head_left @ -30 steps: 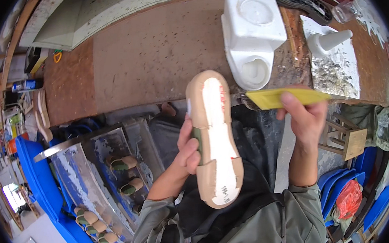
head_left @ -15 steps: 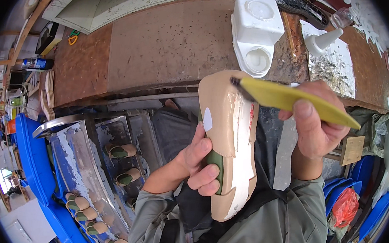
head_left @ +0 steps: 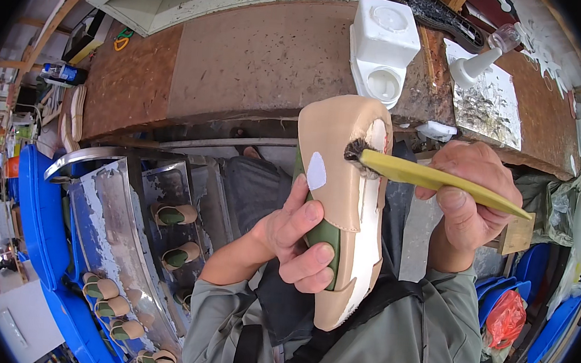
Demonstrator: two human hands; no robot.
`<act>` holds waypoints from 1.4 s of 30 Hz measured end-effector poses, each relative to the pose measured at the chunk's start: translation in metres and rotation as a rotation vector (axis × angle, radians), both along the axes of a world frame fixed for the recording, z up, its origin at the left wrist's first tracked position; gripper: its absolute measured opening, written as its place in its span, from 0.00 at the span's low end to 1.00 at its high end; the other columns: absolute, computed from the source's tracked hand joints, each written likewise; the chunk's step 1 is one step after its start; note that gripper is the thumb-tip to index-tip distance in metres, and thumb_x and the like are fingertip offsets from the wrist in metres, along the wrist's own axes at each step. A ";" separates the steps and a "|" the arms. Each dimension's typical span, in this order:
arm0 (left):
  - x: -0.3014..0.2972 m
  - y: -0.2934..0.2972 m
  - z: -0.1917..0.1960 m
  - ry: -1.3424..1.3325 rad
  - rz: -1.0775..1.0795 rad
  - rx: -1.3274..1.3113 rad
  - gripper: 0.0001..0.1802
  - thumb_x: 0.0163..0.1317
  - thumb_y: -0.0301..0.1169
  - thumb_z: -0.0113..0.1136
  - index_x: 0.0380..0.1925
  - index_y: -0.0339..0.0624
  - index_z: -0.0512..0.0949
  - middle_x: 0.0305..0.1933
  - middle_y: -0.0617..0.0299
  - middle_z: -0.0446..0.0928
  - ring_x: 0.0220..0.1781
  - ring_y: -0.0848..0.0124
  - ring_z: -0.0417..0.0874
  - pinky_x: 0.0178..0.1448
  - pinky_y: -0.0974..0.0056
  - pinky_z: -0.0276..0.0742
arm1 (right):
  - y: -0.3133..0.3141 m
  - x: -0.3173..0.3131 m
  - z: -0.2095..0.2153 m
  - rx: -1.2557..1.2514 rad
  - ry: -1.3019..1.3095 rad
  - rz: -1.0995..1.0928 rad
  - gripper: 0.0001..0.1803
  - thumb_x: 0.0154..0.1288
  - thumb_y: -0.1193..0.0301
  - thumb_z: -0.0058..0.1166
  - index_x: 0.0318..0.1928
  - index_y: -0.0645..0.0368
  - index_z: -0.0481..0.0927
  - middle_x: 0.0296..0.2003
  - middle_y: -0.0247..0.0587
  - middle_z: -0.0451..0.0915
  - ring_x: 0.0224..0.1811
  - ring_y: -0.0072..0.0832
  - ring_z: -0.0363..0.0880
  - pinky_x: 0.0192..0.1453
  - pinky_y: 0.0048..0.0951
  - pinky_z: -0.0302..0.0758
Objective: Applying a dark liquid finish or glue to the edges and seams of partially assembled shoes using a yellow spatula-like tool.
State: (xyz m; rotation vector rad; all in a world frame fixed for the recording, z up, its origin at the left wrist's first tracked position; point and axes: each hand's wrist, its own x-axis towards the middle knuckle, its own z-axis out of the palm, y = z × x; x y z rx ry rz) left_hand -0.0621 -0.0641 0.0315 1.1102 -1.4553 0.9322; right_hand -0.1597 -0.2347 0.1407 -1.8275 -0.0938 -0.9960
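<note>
My left hand [head_left: 303, 240] is wrapped round a tan and green shoe upper [head_left: 332, 127], holding it on its side so that its white underside faces right. A pale oval patch shows on the tan part. In my right hand [head_left: 470, 196] is a brush with a flat yellow handle [head_left: 434, 176], gripped between thumb and fingers. Its dark bristles [head_left: 361, 156] touch the edge where the tan material meets the white bottom, near the broad upper end. The fingers of my left hand lie along the green side panel.
A brown workbench [head_left: 245, 62] spans the far side. On it stand a white plastic dispenser [head_left: 387, 39], a white nozzle bottle [head_left: 473, 66] and a dark shoe sole [head_left: 440, 19]. At left, a worn metal rack [head_left: 120, 216] carries several tan and green shoes beside blue bins [head_left: 42, 210].
The brush has moved down a little along the shoe's edge, its bristles now pressed and splayed there. The shoe has turned slightly, and the whole view has shifted a bit.
</note>
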 end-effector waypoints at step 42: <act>0.004 0.005 0.027 -0.121 0.204 0.155 0.24 0.52 0.19 0.57 0.45 0.40 0.56 0.52 0.53 0.58 0.55 0.42 0.71 0.57 0.36 0.73 | 0.029 -0.043 -0.026 0.067 -0.079 0.081 0.10 0.54 0.78 0.59 0.36 0.71 0.78 0.24 0.48 0.79 0.24 0.34 0.79 0.28 0.31 0.75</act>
